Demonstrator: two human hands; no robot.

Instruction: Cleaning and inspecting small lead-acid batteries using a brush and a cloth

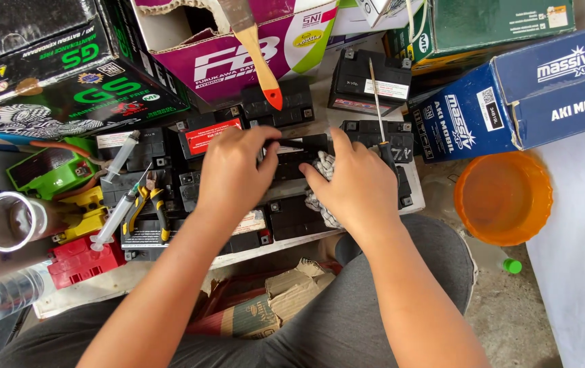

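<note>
Head view: I'm pressing my left hand (234,174) on a black battery (292,160), fingers curled, while my right hand (357,184) is clamping a rag (321,165) beside it.

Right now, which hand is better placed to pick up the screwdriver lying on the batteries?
The right hand, probably. The screwdriver lies right beside its knuckles, handle nearest, though that hand grips a rag. The left hand rests on a black battery farther off.

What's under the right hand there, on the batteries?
A crumpled grey-white rag is pressed under the right hand, lying on a black battery. The hand covers most of the rag, so the battery top beneath it cannot be seen.
</note>
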